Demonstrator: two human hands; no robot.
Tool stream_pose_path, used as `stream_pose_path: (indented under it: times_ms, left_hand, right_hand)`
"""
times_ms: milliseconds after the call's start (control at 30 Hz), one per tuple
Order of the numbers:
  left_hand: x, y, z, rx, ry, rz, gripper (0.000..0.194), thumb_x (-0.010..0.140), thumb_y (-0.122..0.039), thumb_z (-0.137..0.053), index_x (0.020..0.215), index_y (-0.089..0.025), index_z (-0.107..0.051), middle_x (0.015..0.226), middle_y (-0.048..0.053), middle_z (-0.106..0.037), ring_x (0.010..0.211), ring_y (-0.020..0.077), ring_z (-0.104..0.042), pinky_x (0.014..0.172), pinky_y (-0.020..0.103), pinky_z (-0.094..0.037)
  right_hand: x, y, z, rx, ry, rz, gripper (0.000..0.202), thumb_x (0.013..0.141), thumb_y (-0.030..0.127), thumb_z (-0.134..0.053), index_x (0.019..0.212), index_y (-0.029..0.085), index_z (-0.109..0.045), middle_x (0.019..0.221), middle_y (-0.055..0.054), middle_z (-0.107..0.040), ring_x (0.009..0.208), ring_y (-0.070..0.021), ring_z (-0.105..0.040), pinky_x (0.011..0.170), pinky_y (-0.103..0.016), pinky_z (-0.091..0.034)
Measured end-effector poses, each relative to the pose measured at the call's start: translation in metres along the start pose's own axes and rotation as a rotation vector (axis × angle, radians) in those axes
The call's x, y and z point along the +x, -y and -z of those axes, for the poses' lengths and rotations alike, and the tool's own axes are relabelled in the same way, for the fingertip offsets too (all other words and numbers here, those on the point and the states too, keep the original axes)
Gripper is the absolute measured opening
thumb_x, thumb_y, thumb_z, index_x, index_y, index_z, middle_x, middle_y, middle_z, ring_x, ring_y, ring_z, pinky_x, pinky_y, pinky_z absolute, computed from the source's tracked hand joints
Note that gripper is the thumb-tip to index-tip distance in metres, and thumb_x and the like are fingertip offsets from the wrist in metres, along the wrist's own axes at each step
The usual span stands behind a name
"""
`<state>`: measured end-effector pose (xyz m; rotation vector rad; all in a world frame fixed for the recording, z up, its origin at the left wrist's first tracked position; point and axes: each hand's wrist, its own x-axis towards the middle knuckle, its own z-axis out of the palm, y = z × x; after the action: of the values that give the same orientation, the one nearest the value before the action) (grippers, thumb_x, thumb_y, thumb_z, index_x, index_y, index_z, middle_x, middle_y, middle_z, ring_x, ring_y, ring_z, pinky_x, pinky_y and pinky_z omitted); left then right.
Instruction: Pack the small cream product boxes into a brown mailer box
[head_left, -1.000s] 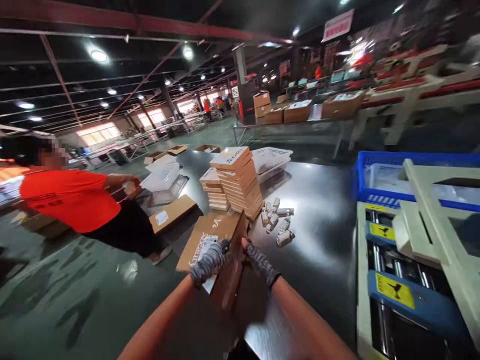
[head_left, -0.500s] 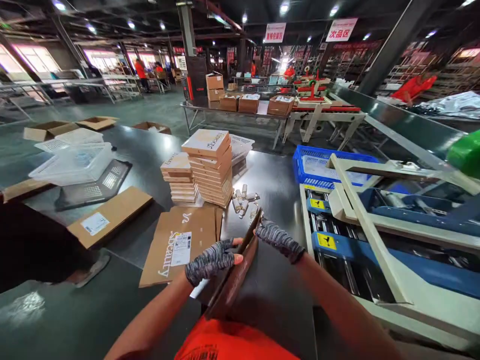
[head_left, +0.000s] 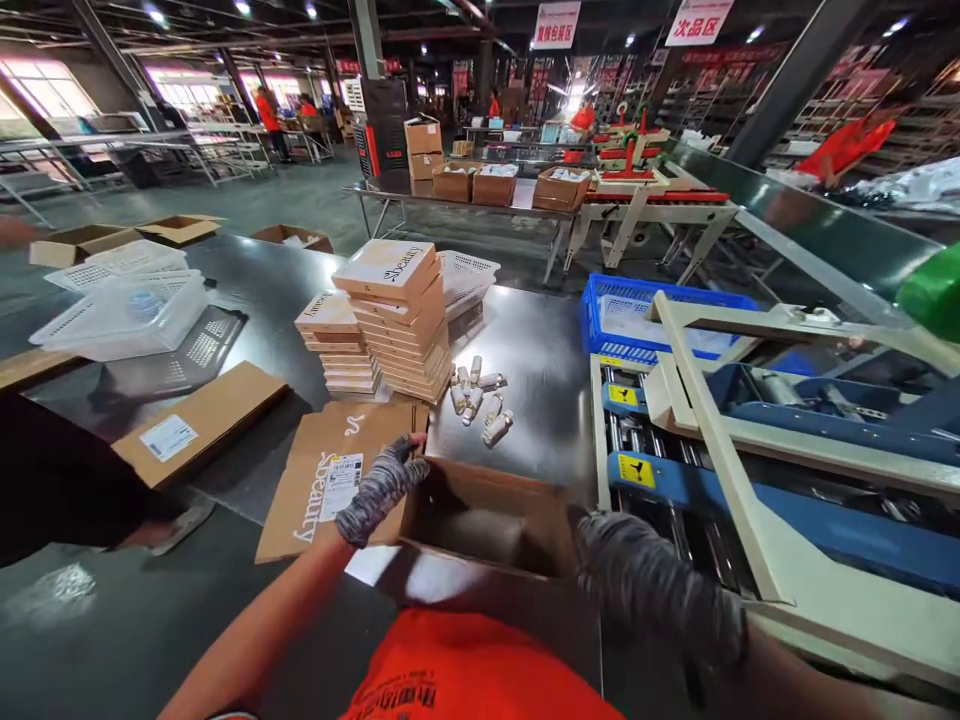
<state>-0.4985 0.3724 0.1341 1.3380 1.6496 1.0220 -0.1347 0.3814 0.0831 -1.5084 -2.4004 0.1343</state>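
Cardboard that we held as a flat blank half a second ago now stands open as a box (head_left: 491,520) on the dark table (head_left: 547,360), right in front of us. Our left hand (head_left: 379,487) grips its left wall, thumb at the rim; our right hand (head_left: 645,585) clasps the right corner, so the hands sit apart with the box between them. That suggests it is squared and ready for filling. Bottles (head_left: 480,395) and stacked flat cartons (head_left: 394,315) lie just beyond, with another flat blank (head_left: 322,480) beside our left hand.
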Motion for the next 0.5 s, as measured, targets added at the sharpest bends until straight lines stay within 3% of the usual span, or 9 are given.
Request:
stream_pose_path:
  times_ms: [100,167,233,300,400,433,500]
  left_hand:
    - [0.005,0.007,-0.025,-0.039,0.061,-0.003,0.052,0.102,-0.027,-0.08,0.154,-0.021,-0.082,0.129,0.01,-0.091,0.126,0.0319,-0.088,0.121,0.048,-0.07]
    - [0.011,0.015,-0.041,-0.048,0.082,-0.021,0.063,0.095,-0.032,-0.092,0.156,-0.022,-0.081,0.139,0.012,-0.089,0.141,0.0346,-0.084,0.134,0.051,-0.063]
    - [0.016,0.025,-0.047,-0.046,0.097,-0.038,0.068,0.088,-0.037,-0.099,0.152,-0.023,-0.082,0.137,0.013,-0.089,0.147,0.0388,-0.079,0.141,0.057,-0.056]
    - [0.017,0.036,-0.045,-0.049,0.126,-0.051,0.059,0.087,-0.04,-0.096,0.142,-0.023,-0.086,0.131,0.013,-0.091,0.141,0.0401,-0.08,0.138,0.06,-0.058]
    - [0.016,0.054,-0.037,-0.031,0.237,-0.065,0.036,0.079,-0.041,-0.093,0.111,-0.023,-0.092,0.11,0.012,-0.092,0.112,0.0377,-0.083,0.118,0.059,-0.069]
    - [0.015,0.059,-0.036,-0.02,0.276,-0.069,0.031,0.076,-0.043,-0.095,0.1,-0.023,-0.092,0.103,0.012,-0.091,0.103,0.0367,-0.082,0.111,0.059,-0.07]
    - [0.014,0.069,-0.037,-0.014,0.322,-0.085,0.034,0.072,-0.053,-0.097,0.085,-0.022,-0.089,0.091,0.012,-0.088,0.091,0.0348,-0.08,0.1,0.058,-0.072]
  right_hand:
    - [-0.001,0.024,-0.03,0.157,-0.008,0.017,0.031,0.083,0.057,-0.095,0.09,0.028,-0.085,0.087,-0.017,-0.09,0.079,-0.0396,-0.086,0.081,-0.055,-0.07]
    - [0.007,0.034,-0.045,0.247,-0.046,-0.025,0.026,0.089,0.053,-0.086,0.085,0.028,-0.082,0.09,-0.021,-0.09,0.084,-0.0451,-0.087,0.088,-0.06,-0.07]
    - [0.012,0.033,-0.056,0.316,-0.114,-0.093,0.028,0.097,0.051,-0.073,0.08,0.028,-0.077,0.089,-0.023,-0.089,0.084,-0.0447,-0.087,0.088,-0.061,-0.069]
    - [0.01,0.022,-0.064,0.478,-0.274,-0.209,0.037,0.1,0.057,-0.069,0.075,0.03,-0.071,0.084,-0.02,-0.086,0.08,-0.0411,-0.085,0.087,-0.06,-0.071]
    - [-0.004,-0.002,-0.078,0.804,-0.474,-0.362,0.042,0.091,0.069,-0.084,0.077,0.031,-0.073,0.08,-0.013,-0.084,0.074,-0.0351,-0.082,0.08,-0.054,-0.077]
    - [-0.01,-0.01,-0.083,0.872,-0.482,-0.35,0.04,0.088,0.068,-0.09,0.085,0.029,-0.082,0.087,-0.013,-0.089,0.078,-0.0352,-0.086,0.081,-0.053,-0.08]
    - [-0.023,-0.023,-0.093,0.858,-0.469,-0.184,0.035,0.093,0.058,-0.093,0.111,0.028,-0.097,0.111,-0.014,-0.099,0.098,-0.0365,-0.096,0.091,-0.05,-0.085]
